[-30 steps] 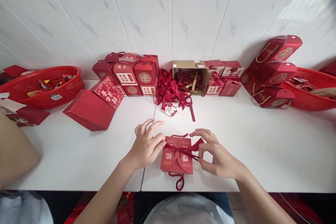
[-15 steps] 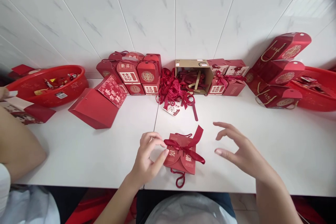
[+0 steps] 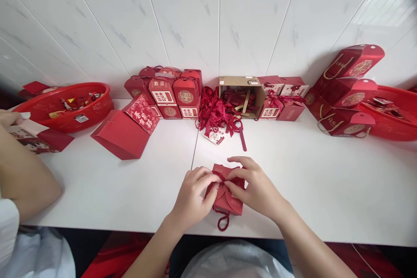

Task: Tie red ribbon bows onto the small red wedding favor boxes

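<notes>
On the white table in front of me stands a small red gift box [image 3: 224,204], its rounded flaps folded over the top and a dark red cord handle [image 3: 223,222] looped out on the near side. A red ribbon [image 3: 219,175] is tied across it. My left hand [image 3: 197,193] pinches the ribbon at the left of the knot, thumb and fingers together. From the right, my right hand [image 3: 256,184] reaches over the box and pinches the ribbon close to the knot. Both hands hide much of the bow.
Behind the box lie a pile of red ribbons [image 3: 213,110] and an open cardboard box [image 3: 239,81]. Stacked red gift boxes [image 3: 166,95] line the wall. Red baskets stand left [image 3: 70,126] and right [image 3: 391,128]. At left, a co-worker's arm [image 3: 29,178] handles another box.
My right hand has moved left from beside the box onto the ribbon and closed on it. My left hand has closed on the ribbon near the knot.
</notes>
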The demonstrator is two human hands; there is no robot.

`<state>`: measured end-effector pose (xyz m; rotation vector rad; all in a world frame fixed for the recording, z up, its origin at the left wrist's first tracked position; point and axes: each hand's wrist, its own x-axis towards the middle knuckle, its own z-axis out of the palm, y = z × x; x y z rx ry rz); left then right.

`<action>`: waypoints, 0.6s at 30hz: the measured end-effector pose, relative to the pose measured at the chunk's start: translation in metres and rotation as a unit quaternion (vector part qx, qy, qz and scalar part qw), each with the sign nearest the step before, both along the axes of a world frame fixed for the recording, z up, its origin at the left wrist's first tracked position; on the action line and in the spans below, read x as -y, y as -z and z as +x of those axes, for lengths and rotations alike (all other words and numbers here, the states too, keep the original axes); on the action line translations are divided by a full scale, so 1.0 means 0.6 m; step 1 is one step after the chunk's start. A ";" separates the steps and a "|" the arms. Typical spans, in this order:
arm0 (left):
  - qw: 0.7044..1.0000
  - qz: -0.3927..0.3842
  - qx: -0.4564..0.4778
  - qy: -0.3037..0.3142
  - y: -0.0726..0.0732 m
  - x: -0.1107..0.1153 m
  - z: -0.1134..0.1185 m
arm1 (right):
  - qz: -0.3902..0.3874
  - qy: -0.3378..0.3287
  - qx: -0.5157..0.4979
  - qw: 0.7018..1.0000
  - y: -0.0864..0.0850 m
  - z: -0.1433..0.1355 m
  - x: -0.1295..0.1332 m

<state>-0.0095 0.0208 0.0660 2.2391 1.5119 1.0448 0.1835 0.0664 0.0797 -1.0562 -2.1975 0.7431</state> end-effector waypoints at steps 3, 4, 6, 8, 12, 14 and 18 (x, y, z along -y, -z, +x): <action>1.000 -0.019 0.001 0.006 -0.004 -0.002 0.003 | -0.004 0.001 0.002 1.000 0.000 0.002 0.002; 1.000 -0.027 0.002 0.004 -0.004 -0.002 0.004 | -0.002 0.003 0.002 1.000 0.001 0.001 0.002; 0.999 -0.045 0.006 -0.002 -0.003 -0.001 0.006 | 0.011 0.009 0.003 1.000 0.005 -0.003 0.003; 0.998 -0.055 0.012 -0.005 0.000 0.001 0.008 | 0.039 0.011 0.006 0.999 0.009 -0.006 0.004; 0.998 -0.057 0.009 -0.009 0.008 0.006 0.010 | 0.078 0.011 0.012 0.997 0.015 -0.009 0.004; 0.998 -0.065 0.009 -0.012 0.009 0.008 0.010 | 0.078 0.012 0.012 0.997 0.017 -0.008 0.004; 0.995 -0.089 0.030 -0.019 0.007 0.013 0.008 | 0.072 0.015 0.009 0.997 0.020 -0.005 0.005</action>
